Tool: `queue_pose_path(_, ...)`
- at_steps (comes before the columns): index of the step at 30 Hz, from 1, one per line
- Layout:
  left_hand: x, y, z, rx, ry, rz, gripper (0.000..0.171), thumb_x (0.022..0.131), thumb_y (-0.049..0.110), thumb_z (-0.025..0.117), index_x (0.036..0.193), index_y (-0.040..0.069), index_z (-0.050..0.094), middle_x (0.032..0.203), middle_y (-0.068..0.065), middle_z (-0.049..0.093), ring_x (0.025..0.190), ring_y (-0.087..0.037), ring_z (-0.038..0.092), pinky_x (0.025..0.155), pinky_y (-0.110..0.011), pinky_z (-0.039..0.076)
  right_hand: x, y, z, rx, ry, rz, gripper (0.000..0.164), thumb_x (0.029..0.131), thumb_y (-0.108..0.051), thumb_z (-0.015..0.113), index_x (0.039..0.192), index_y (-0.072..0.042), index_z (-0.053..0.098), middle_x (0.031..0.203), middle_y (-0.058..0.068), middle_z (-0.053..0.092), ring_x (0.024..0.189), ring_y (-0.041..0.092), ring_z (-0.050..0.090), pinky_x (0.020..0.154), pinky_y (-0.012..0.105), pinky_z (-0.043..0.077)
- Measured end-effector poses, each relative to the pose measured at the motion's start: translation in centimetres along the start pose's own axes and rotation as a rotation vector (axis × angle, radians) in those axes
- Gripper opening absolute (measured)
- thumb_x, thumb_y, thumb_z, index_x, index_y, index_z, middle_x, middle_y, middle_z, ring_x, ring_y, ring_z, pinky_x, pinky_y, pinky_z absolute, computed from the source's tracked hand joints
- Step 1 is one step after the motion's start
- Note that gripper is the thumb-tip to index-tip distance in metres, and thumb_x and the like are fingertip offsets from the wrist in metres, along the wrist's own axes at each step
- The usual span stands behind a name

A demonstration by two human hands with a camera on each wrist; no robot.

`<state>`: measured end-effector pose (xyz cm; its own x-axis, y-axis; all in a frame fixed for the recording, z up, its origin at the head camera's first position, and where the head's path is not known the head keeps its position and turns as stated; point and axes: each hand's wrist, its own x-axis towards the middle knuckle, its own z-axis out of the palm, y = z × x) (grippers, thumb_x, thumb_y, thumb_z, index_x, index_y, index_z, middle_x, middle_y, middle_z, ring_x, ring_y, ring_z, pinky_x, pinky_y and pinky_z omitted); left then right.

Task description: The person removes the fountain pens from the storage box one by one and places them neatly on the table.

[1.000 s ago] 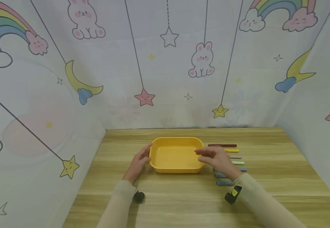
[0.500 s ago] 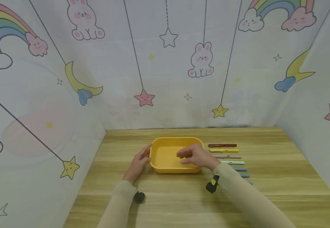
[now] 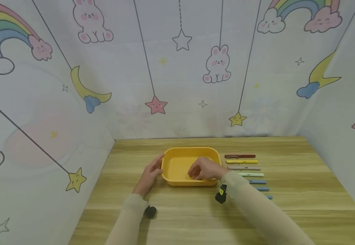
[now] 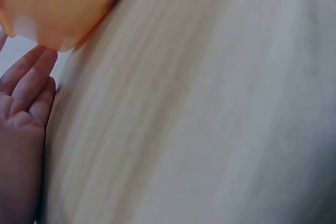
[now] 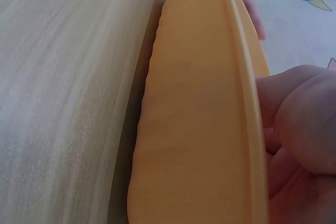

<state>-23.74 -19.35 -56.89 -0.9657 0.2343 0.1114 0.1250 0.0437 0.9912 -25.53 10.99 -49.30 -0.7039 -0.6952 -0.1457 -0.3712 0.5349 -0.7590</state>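
A yellow rectangular tray [image 3: 177, 165] sits in the middle of the wooden table, with nothing visible inside. At its left end my left hand [image 3: 148, 175] touches the outer wall with extended fingers; the left wrist view shows these fingers [image 4: 34, 80] straight against the tray. Over the tray's front right part, my right hand [image 3: 207, 169] reaches in with its fingers bent downward. The tray's wall [image 5: 199, 98] hides those fingertips in the right wrist view, and no held object shows.
Right of the tray lie several pens in a row: dark red [image 3: 240, 156], yellow [image 3: 242, 162], pinkish [image 3: 245, 168], pale green [image 3: 252, 175] and blue [image 3: 258, 182] ones. My right forearm [image 3: 257, 204] covers parts of the nearer pens. Patterned cloth walls enclose the table.
My right hand has moved left from the tray's right rim into the tray, and its fingers now bend downward. More of the far pens show. My left hand stays in place.
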Motion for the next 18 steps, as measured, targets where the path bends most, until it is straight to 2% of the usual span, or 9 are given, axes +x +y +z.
queue_pose_path(5, -0.12, -0.23, 0.1, 0.014, 0.001, -0.001, 0.066, 0.097, -0.002, 0.056, 0.161, 0.013, 0.045, 0.161, -0.019, 0.046, 0.151, -0.035, 0.041, 0.123, -0.05, 0.031, 0.37, 0.5, 0.41, -0.025, -0.011, 0.017, 0.035, 0.081, 0.023, 0.068, 0.107, 0.002, 0.079, 0.097, 0.008, 0.079, 0.085, 0.017, 0.075, 0.077, 0.029, 0.062)
queue_pose_path(10, -0.22, -0.01, 0.25, 0.01, 0.003, 0.004, 0.067, 0.097, -0.001, 0.056, 0.16, 0.014, 0.045, 0.161, -0.019, 0.046, 0.151, -0.034, 0.042, 0.123, -0.051, 0.03, 0.62, 0.85, 0.72, -0.06, 0.003, 0.026, 0.038, 0.078, 0.026, 0.063, 0.1, 0.0, 0.08, 0.089, 0.005, 0.077, 0.079, 0.014, 0.072, 0.074, 0.028, 0.062)
queue_pose_path(18, -0.12, 0.13, 0.11, 0.012, 0.0, 0.005, 0.066, 0.098, -0.003, 0.055, 0.161, 0.012, 0.044, 0.162, -0.019, 0.045, 0.152, -0.034, 0.04, 0.123, -0.05, 0.03, 0.61, 0.38, 0.48, -0.143, 0.039, 0.031, 0.027, 0.08, 0.018, 0.073, 0.095, -0.003, 0.08, 0.082, 0.002, 0.075, 0.074, 0.011, 0.068, 0.075, 0.03, 0.061)
